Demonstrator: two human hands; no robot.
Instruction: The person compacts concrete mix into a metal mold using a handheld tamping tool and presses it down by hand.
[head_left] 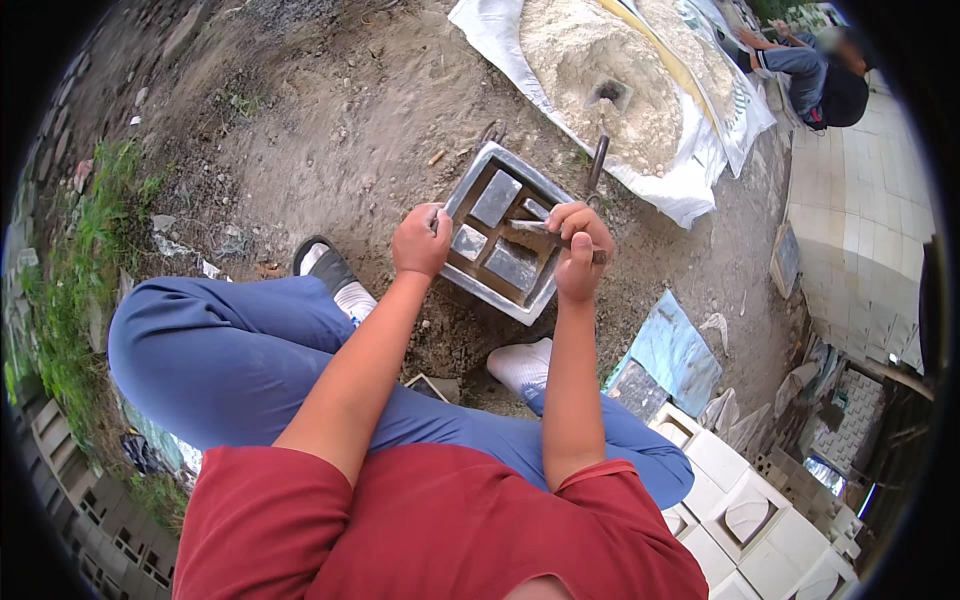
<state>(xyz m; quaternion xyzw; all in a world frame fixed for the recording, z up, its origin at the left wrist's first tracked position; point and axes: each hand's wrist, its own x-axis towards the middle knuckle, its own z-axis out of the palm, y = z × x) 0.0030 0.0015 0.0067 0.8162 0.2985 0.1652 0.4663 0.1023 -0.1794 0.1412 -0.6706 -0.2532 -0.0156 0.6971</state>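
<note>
A square grey metal mold (535,172) with several raised rectangular blocks in its tray is held in front of my knees. My left hand (420,242) is closed at the left rim of the mold, with its fingertips partly hidden. Over the right side of the tray, my right hand (582,245) pinches a thin flat scraper (530,226). The blade of the scraper points left across the blocks, and its dark end shows below my fingers. Brown residue lines the channels between the blocks.
Pale powder (620,60) is heaped on a white sack sheet (680,195) beyond the mold, beside a dark-handled tool (598,165). A blue sheet (675,345) lies right of my foot. White cast blocks (745,510) stand lower right. Another person (805,75) sits far right.
</note>
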